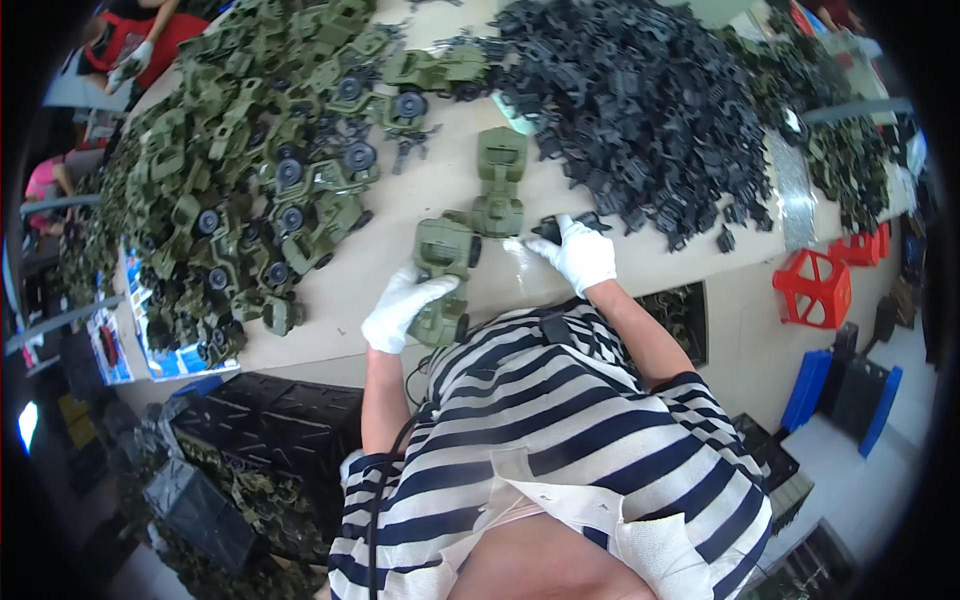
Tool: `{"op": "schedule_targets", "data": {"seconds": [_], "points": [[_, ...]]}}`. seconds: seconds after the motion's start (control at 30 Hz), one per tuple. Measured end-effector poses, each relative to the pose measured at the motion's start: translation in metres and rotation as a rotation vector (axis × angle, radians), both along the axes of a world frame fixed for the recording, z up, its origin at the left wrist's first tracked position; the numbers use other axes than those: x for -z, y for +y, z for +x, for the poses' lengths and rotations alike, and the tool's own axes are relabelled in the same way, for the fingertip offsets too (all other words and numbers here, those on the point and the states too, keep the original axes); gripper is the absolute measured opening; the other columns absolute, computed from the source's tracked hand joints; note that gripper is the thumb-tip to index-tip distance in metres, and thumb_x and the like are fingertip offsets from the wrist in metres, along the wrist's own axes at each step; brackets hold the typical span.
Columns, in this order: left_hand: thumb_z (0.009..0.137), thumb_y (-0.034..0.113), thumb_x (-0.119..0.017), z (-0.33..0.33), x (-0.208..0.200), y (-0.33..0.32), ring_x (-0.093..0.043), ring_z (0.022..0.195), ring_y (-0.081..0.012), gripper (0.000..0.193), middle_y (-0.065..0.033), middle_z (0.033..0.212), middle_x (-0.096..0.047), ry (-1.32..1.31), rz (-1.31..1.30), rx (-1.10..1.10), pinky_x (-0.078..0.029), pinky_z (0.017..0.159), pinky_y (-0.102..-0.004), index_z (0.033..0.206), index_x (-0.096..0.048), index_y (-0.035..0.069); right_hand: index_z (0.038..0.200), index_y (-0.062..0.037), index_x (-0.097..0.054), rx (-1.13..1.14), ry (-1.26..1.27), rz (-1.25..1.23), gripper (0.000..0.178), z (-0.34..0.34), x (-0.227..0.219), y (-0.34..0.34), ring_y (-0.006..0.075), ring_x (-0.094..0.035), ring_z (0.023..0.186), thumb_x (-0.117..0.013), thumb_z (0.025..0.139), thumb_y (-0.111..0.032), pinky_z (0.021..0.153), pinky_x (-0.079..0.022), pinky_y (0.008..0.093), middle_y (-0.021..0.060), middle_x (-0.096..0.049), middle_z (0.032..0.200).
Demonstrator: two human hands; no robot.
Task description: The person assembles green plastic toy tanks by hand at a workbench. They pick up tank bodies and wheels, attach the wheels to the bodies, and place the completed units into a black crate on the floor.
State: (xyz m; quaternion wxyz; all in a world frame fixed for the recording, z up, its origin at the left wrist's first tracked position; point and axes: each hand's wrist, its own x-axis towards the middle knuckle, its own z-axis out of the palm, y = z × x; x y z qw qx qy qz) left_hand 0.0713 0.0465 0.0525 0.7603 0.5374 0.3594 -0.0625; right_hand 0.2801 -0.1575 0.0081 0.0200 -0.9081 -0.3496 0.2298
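My left hand (405, 305), in a white glove, is closed on a green toy military truck (447, 248) with black wheels, near the table's front edge. Just beyond it, a second green toy truck (499, 180) lies on the table, its near end beside the held one. To the right, my gloved right hand (583, 256) has its fingers closed around a small black plastic part (590, 221); the thumb points left toward the trucks. Part of that piece is covered by the fingers.
A big heap of green toy trucks (240, 170) covers the table's left side. Black plastic parts (650, 110) are piled at the back right, with more green parts (850, 160) beyond. Red stools (815, 288) stand right of the table. Black crates (280, 425) sit at lower left. Other people work at far left.
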Motion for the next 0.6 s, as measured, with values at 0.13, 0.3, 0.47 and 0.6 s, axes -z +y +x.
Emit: {"op": "schedule_targets", "data": {"seconds": [0.13,0.3,0.47,0.6], "points": [[0.085,0.009,-0.074,0.004,-0.003,0.001,-0.064,0.097,-0.0127,0.046,-0.0053,0.109,-0.069,-0.027,-0.087,0.003,-0.051,0.088,-0.0284,0.129,-0.059,0.002,0.135,-0.0018,-0.051,-0.138,-0.18,0.025,0.063,-0.008,0.05,-0.006,0.0297,-0.067,0.088,-0.066,0.088,-0.04,0.07,-0.054,0.0411,0.0175,-0.065,0.101],[0.085,0.009,-0.074,0.008,-0.032,0.001,-0.063,0.096,-0.0126,0.044,-0.0061,0.108,-0.069,-0.128,-0.107,-0.063,-0.051,0.087,-0.0285,0.126,-0.06,0.0,0.134,-0.0038,-0.056,0.013,0.137,0.408,0.052,0.021,0.005,-0.005,0.0376,-0.065,0.097,-0.062,0.093,-0.035,0.082,-0.052,0.0436,0.022,-0.065,0.11],[0.084,0.009,-0.073,0.023,-0.07,-0.011,-0.062,0.096,-0.0115,0.046,-0.0069,0.111,-0.068,-0.263,-0.181,0.003,-0.05,0.087,-0.0279,0.126,-0.06,-0.003,0.143,-0.0055,-0.052,0.156,1.031,0.921,0.054,0.038,-0.075,0.037,0.0157,-0.058,0.098,-0.061,0.097,-0.033,0.084,-0.044,0.0253,0.0065,-0.068,0.118],[0.083,0.006,-0.076,0.028,-0.076,-0.015,-0.062,0.103,-0.013,0.054,-0.0062,0.116,-0.067,-0.217,-0.12,0.141,-0.051,0.092,-0.03,0.132,-0.056,0.001,0.144,0.0027,-0.047,0.134,1.31,0.932,0.066,0.039,-0.067,0.048,0.0068,-0.05,0.078,-0.063,0.096,-0.04,0.072,-0.041,0.0206,0.0034,-0.065,0.121]]}}
